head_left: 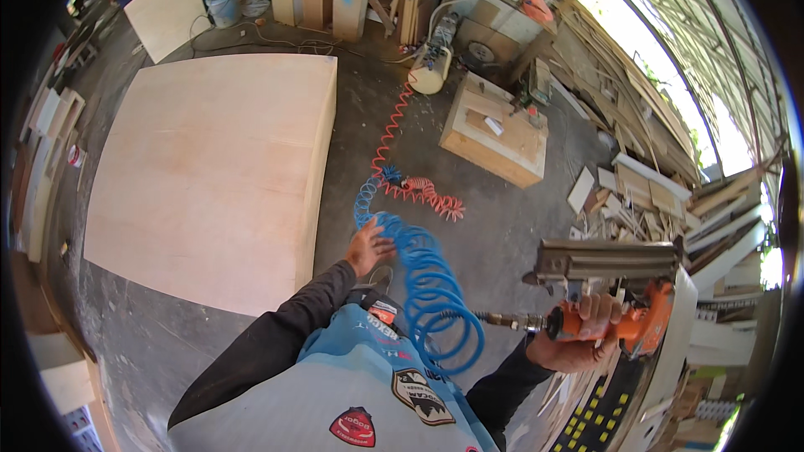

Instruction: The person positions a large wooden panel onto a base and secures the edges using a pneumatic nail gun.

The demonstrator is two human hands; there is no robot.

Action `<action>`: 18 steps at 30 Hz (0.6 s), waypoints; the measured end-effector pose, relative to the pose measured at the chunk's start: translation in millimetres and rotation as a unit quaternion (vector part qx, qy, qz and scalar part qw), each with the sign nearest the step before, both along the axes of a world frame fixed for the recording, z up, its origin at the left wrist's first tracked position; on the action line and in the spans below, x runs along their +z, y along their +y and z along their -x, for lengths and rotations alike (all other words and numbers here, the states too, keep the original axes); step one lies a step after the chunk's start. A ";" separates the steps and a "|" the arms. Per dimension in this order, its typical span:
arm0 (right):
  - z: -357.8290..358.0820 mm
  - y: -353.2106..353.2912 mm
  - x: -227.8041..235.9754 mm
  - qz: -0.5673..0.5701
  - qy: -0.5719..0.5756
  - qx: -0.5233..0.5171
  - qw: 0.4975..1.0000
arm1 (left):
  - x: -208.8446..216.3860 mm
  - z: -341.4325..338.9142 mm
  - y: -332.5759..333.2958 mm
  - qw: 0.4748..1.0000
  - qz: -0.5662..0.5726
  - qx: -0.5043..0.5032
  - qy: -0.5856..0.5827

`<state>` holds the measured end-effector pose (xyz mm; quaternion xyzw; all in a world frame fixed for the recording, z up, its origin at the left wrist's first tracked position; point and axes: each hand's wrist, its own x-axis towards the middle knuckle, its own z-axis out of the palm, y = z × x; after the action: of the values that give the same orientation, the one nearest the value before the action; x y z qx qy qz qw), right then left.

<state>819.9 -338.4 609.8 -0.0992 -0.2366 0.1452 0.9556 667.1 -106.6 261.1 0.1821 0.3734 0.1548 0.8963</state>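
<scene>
My right hand (578, 350) is closed round the grip of an orange and dark metal air nail gun (649, 318), held up at the right with its long magazine on top. From its metal fitting runs a blue coiled air hose (435, 285), hanging in loops before my body. My left hand (368, 249) is at the far end of those loops, fingers apart and against the coils; I see no firm grip. Beyond it, the blue hose meets a red coiled hose (394, 130) on the floor, which leads to an air compressor (430, 75).
A large pale plywood box or panel (209, 176) lies on the floor at left. A smaller wooden box (494, 134) with tools on top stands ahead right. Scrap wood (624, 201) and stacked boards (628, 92) line the right. Blue bucket (224, 7) stands at the back.
</scene>
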 end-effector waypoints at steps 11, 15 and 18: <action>-197.3 152.6 -24.0 -0.058 0.008 0.161 0.985 | 60.6 -191.9 127.3 0.985 -0.099 -0.075 -0.116; -262.5 233.2 -25.1 -0.058 0.009 0.221 0.974 | 17.2 -242.8 186.7 0.971 -0.176 -0.160 0.015; -304.0 306.2 -22.5 -0.011 0.003 0.272 0.962 | -31.0 -238.5 244.3 0.962 -0.214 -0.098 0.136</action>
<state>1123.8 -32.2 587.3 -0.0205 -0.2531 0.3975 0.8817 905.6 137.7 230.1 0.4245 0.4304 0.1163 0.7881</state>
